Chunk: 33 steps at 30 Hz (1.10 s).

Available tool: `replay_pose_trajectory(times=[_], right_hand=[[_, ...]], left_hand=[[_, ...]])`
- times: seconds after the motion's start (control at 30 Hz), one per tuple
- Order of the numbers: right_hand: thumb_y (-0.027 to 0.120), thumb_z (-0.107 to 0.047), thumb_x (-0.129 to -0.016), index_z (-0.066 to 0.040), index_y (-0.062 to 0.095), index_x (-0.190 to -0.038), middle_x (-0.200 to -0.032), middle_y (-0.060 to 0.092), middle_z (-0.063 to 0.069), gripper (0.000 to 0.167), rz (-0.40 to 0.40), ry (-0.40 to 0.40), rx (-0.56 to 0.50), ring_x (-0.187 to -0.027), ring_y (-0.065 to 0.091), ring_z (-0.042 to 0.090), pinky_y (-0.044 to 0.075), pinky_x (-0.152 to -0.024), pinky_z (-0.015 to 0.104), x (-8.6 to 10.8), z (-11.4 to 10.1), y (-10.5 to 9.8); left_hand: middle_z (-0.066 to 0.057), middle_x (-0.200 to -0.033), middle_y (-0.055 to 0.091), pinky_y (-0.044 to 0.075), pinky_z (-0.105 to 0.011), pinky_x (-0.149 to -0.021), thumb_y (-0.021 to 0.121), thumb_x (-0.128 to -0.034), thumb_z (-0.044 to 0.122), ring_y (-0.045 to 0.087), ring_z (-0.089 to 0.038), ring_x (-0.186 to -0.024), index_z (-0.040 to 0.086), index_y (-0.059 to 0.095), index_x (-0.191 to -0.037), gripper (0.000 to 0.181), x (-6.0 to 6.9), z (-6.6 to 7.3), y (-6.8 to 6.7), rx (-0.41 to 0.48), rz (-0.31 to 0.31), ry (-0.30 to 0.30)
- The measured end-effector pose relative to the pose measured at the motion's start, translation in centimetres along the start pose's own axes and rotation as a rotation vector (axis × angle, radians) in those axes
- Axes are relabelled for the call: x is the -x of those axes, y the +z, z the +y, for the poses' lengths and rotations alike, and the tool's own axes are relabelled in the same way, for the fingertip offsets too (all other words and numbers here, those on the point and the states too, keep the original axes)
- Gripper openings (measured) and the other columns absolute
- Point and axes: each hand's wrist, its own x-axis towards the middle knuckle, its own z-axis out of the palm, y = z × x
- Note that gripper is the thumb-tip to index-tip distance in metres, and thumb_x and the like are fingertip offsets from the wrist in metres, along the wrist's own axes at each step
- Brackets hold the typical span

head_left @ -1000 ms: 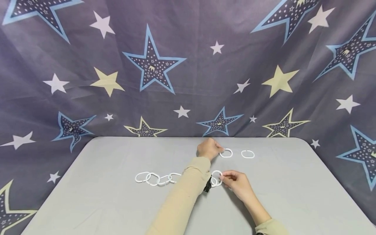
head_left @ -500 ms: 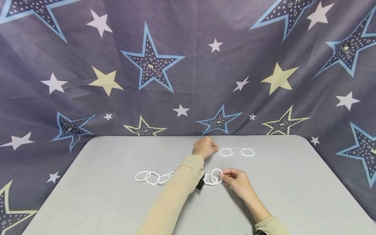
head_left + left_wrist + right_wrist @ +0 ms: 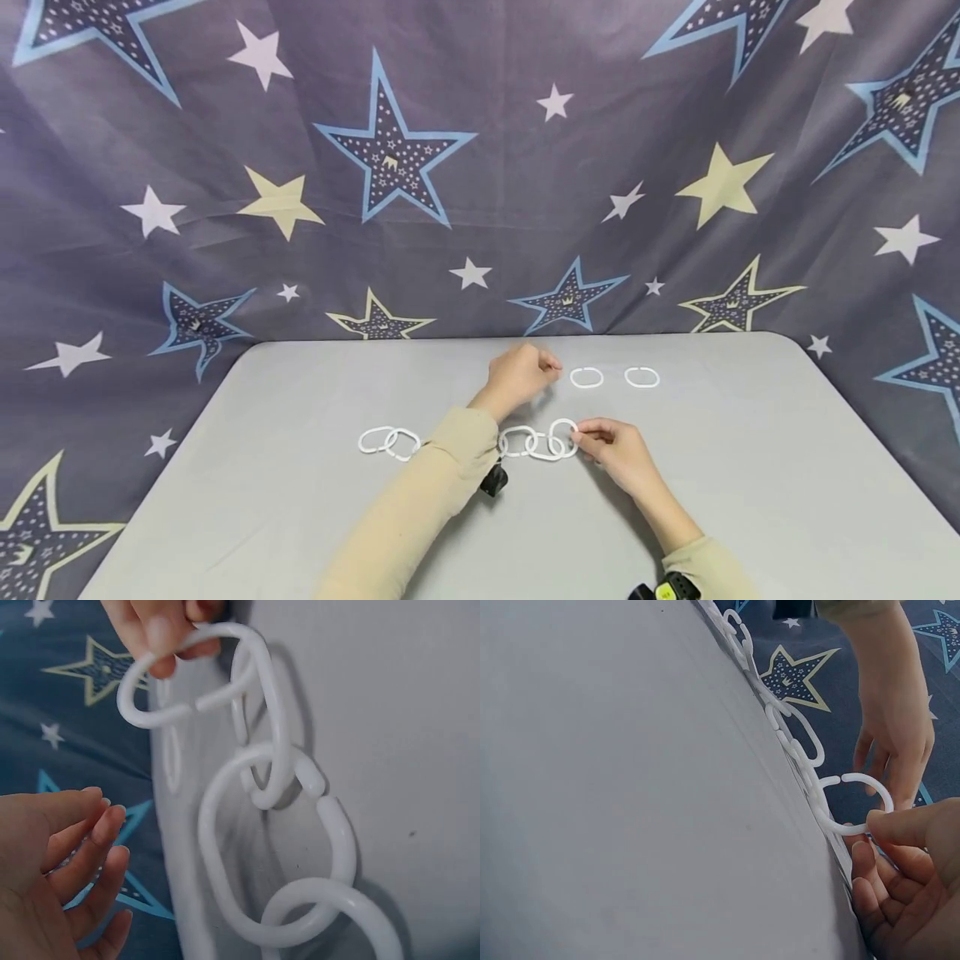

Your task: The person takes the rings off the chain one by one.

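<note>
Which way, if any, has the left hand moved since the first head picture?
Yes: the left hand has moved left, judged against the nearest blue-edged star in the head view.

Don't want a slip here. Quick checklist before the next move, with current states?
1. Right hand pinching the end link of the chain: ok.
2. End link's gap clear of the pinching fingers: ok, visible in right wrist view.
3. Left hand free: ok, holds nothing.
4. Near loose link and far loose link apart from each other: ok.
5. Whole chain visible from head view: not ok, left sleeve covers its middle.
6. Gap wide enough to pass another link: cannot tell.
</note>
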Motion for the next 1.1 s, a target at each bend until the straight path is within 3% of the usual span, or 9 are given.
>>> replay_pose_trajectory(times=[0.37, 0.73, 0.9, 1.1], right_hand=[[0.073, -0.008, -0.088, 0.006, 0.071, -0.101, -0.080, 0.070, 0.008, 0.019, -0.007, 0.013, 0.026, -0.065, 0.061, 0.013, 0.047, -0.056, 0.022, 0.0, -0.1, -0.3], [0.073, -0.010, -0.089, 0.006, 0.072, -0.101, -0.080, 0.070, 0.008, 0.020, -0.015, 0.013, 0.035, -0.065, 0.061, 0.013, 0.046, -0.055, 0.022, -0.1, -0.1, -0.2], [0.072, -0.008, -0.088, 0.005, 0.072, -0.100, -0.077, 0.069, 0.006, 0.017, -0.007, 0.003, 0.041, -0.065, 0.060, 0.014, 0.045, -0.054, 0.022, -0.3, 0.0, -0.1], [0.072, -0.007, -0.088, 0.005, 0.072, -0.099, -0.075, 0.068, 0.005, 0.016, -0.007, -0.004, 0.039, -0.064, 0.059, 0.014, 0.044, -0.052, 0.022, -0.2, 0.1, -0.1]], left_hand=[[0.019, -0.086, 0.069, 0.045, -0.030, -0.072, 0.069, -0.0917, 0.036, 0.058, 0.000, -0.074, 0.029, 0.078, -0.100, 0.013, 4.3, 0.2, -1.1, 0.111, 0.004, 0.050], [0.021, -0.076, 0.064, 0.044, -0.025, -0.067, 0.074, -0.0879, 0.031, 0.055, 0.001, -0.068, 0.028, 0.077, -0.091, 0.005, 8.0, -0.1, -0.4, 0.111, -0.004, 0.066], [0.019, -0.075, 0.062, 0.042, -0.025, -0.064, 0.077, -0.0855, 0.028, 0.053, 0.000, -0.066, 0.025, 0.076, -0.088, 0.004, 8.5, -0.5, 0.1, 0.054, -0.039, 0.100], [0.018, -0.076, 0.064, 0.043, -0.026, -0.065, 0.082, -0.0791, 0.023, 0.054, 0.001, -0.070, 0.026, 0.075, -0.085, 0.010, 8.7, -1.2, 0.9, -0.084, -0.070, 0.151]])
